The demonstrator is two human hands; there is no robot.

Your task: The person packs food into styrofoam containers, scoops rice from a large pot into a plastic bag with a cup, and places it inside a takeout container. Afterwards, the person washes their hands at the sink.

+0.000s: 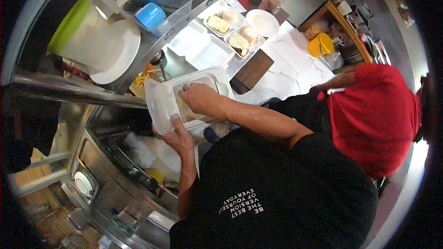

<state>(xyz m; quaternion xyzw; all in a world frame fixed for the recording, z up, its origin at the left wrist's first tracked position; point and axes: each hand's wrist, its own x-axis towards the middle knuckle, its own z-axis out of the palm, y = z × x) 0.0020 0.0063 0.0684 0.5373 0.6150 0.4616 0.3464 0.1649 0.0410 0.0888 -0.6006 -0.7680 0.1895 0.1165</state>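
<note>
A translucent plastic container [223, 79] is tilted in front of me, its clear lid [159, 106] folded back on the left. My left hand [177, 137] grips the near edge by the lid, thumb on top and fingers underneath. My right hand [199, 99] reaches into the container with its fingers curled together; what they hold, if anything, is hidden. Beyond the container, an open white foam box [203, 48] lies on the counter. Two more foam boxes hold food, one with a pale yellow piece [218, 24] and the other with a similar piece [238, 42].
A dark wooden board [253, 70] and a white plate [262, 23] lie on the counter. A metal rail [83, 93] runs in from the left. The shelf bears a clear bin [177, 5] with blue cups. A person in red [369, 120] stands close on the right.
</note>
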